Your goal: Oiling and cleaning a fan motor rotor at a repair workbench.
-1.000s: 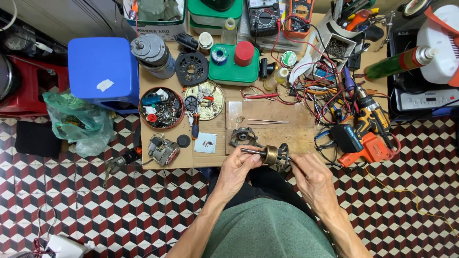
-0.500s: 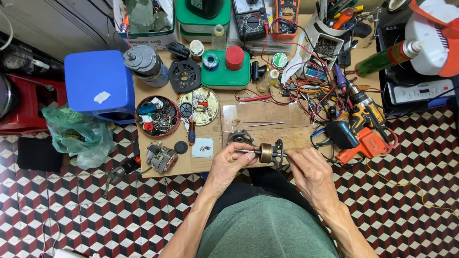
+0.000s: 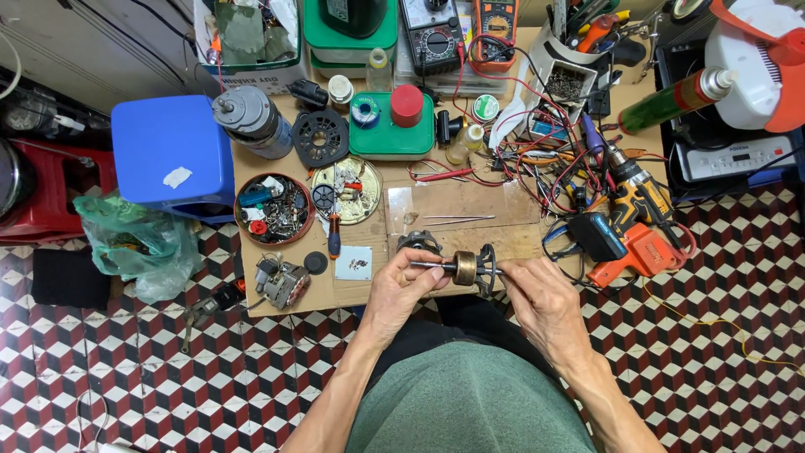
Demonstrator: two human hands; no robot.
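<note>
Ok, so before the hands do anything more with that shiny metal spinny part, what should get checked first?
1. Left hand grips the motor rotor by its shaft: ok.
2. Right hand steadies the rotor's other end: ok.
3. Rotor held level above the workbench edge: ok.
4. Screwdriver lies apart from the hands: ok.
5. Tangled wires stay apart from the rotor: ok.
6. Shaft straight and undamaged: cannot tell.
</note>
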